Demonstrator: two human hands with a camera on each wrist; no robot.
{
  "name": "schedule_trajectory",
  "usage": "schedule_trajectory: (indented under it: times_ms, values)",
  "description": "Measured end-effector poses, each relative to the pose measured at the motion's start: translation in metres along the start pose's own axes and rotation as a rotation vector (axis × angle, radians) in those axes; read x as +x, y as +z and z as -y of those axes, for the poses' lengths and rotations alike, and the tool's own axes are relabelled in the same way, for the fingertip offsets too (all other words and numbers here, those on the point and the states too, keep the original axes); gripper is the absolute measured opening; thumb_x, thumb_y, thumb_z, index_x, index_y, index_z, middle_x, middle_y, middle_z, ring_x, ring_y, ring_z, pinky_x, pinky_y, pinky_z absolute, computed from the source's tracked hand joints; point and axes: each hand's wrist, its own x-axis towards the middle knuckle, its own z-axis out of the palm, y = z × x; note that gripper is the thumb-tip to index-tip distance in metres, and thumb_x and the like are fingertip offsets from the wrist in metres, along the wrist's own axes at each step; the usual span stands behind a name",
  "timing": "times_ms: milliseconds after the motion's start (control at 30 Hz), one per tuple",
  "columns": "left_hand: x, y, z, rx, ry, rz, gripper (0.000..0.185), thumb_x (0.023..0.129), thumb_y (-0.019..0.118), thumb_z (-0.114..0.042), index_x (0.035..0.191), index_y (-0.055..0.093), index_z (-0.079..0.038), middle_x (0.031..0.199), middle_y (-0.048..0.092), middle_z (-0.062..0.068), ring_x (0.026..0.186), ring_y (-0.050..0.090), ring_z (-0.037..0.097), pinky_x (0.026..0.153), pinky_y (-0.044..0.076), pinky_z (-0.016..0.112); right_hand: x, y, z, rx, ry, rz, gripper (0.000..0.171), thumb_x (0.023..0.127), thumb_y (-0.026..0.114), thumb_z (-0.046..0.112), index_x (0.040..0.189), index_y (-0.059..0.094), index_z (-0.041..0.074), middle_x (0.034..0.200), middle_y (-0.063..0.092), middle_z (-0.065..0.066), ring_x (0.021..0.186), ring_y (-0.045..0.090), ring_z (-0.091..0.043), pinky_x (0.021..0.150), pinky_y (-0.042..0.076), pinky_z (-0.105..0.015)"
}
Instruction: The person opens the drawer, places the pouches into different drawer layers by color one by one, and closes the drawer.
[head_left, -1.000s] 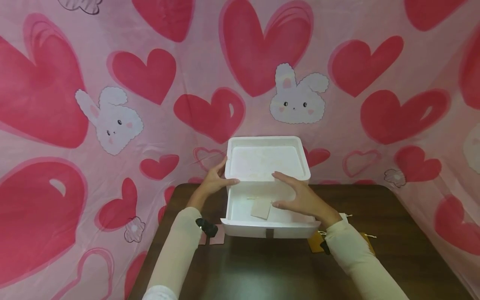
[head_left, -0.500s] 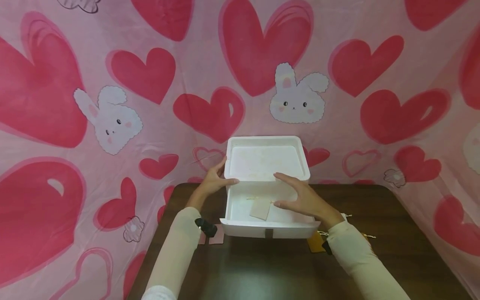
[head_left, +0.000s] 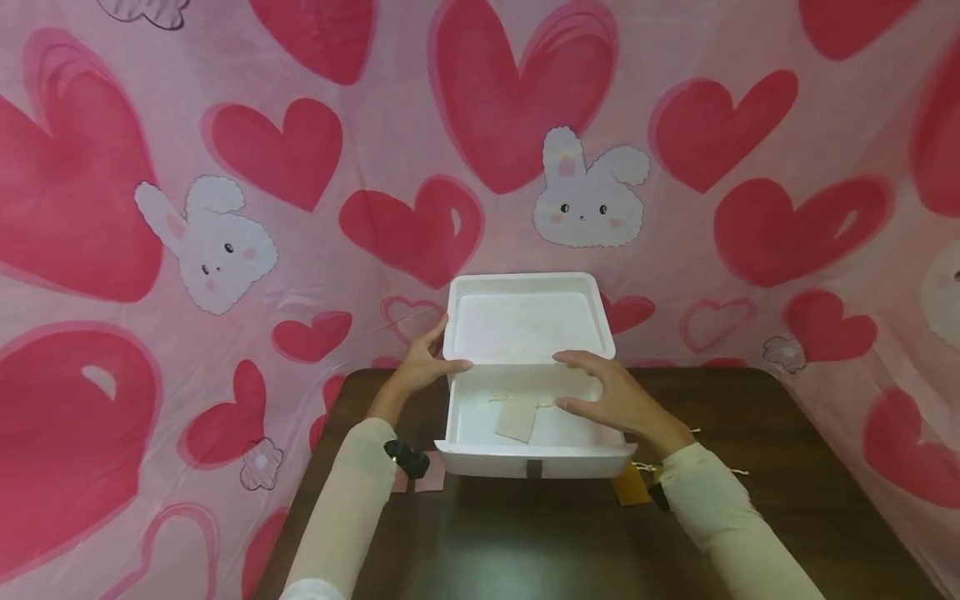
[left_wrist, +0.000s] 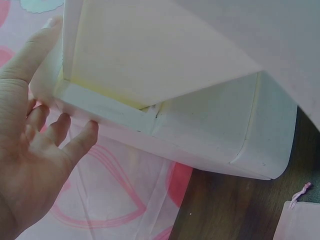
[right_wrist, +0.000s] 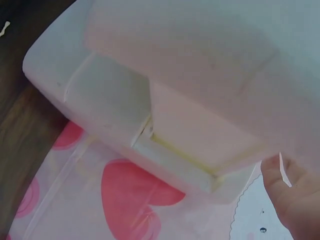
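A white drawer box (head_left: 454,287) with a shallow tray-like top stands near the back of the table. Its drawer (head_left: 585,463) is pulled out toward me. A beige drawstring pouch (head_left: 516,419) lies inside the drawer. My left hand (head_left: 420,364) grips the box's left side, thumb across the front edge and fingers along the side; the left wrist view shows those fingertips against the white wall. Over the right part of the drawer hangs my right hand (head_left: 615,396), thumb and fingers spread, fingertips near the top's front rim. Whether they touch it is unclear.
Pink pouches (head_left: 430,472) lie on the dark wooden table (head_left: 517,542) left of the drawer. A mustard pouch (head_left: 630,486) lies to the right, others there partly hidden by my forearm. A pink heart-print cloth (head_left: 405,150) hangs directly behind the box.
My right hand has shifted slightly right and down relative to the box. The head view has turned a little. My left hand keeps its hold; drawer and pouch stay put.
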Motion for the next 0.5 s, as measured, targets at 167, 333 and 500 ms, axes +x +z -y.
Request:
schedule_trajectory:
  times_ms: [167,333,500]
  values:
    - [-0.003,0.000,0.001,-0.005,-0.017,-0.010,0.108,0.081,0.084,-0.003,0.163,0.015,-0.013,0.169,0.028,0.011,0.145,0.043,0.029,0.113,0.046,0.046,-0.005,-0.006,-0.004,-0.028,0.043,-0.001,0.043,0.092,0.075,0.022,0.132,0.066,0.009,0.124,0.074,-0.012,0.109,0.069,-0.031,0.095,0.055,-0.055]
    - [-0.001,0.000,0.001,0.018,-0.001,-0.005,0.106,0.082,0.083,-0.005,0.164,0.017,-0.018,0.167,0.032,0.010,0.143,0.046,0.030,0.111,0.048,0.047,-0.012,-0.018,-0.007,-0.069,0.096,-0.012,0.029,0.095,0.070,0.014,0.123,0.072,0.009,0.115,0.077,-0.012,0.104,0.070,-0.028,0.089,0.060,-0.046]
    - [0.001,-0.001,-0.002,-0.006,0.006,0.009,0.105,0.083,0.082,-0.004,0.164,0.016,-0.018,0.167,0.031,0.012,0.141,0.047,0.030,0.111,0.048,0.047,-0.017,-0.033,-0.013,-0.064,0.105,-0.042,0.028,0.095,0.070,0.012,0.123,0.072,0.005,0.121,0.074,-0.017,0.113,0.069,-0.037,0.094,0.059,-0.055]
